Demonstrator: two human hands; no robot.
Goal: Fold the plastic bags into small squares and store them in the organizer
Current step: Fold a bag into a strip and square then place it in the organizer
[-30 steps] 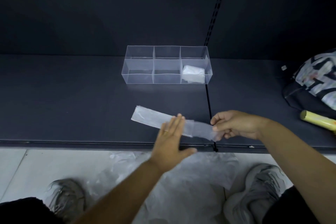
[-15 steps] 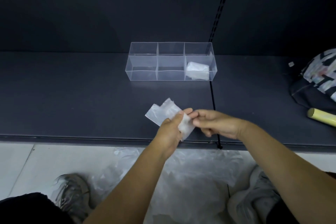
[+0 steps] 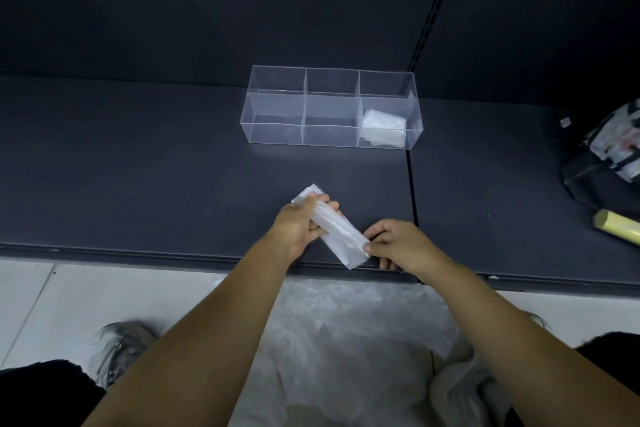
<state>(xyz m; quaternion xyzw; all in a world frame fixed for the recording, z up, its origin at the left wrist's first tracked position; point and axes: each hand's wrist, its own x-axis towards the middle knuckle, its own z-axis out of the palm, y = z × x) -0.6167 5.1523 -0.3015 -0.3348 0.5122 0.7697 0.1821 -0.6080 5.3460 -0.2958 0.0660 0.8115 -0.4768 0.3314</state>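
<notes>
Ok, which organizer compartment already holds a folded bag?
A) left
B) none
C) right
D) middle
C: the folded white bag lies in the right compartment of the organizer, and nothing shows in the left and middle ones.

Both forearms are bare down to the bottom edge of the frame. The left hand point(image 3: 298, 225), just left of centre, wears a thin gold-coloured ring point(image 3: 310, 227) on one finger; the right hand point(image 3: 398, 248) is just right of centre. Grey sneakers: left shoe point(image 3: 119, 347) lower left, blurred, right shoe point(image 3: 464, 392) lower right, with black trouser legs point(image 3: 38, 392) filling both bottom corners.
</notes>
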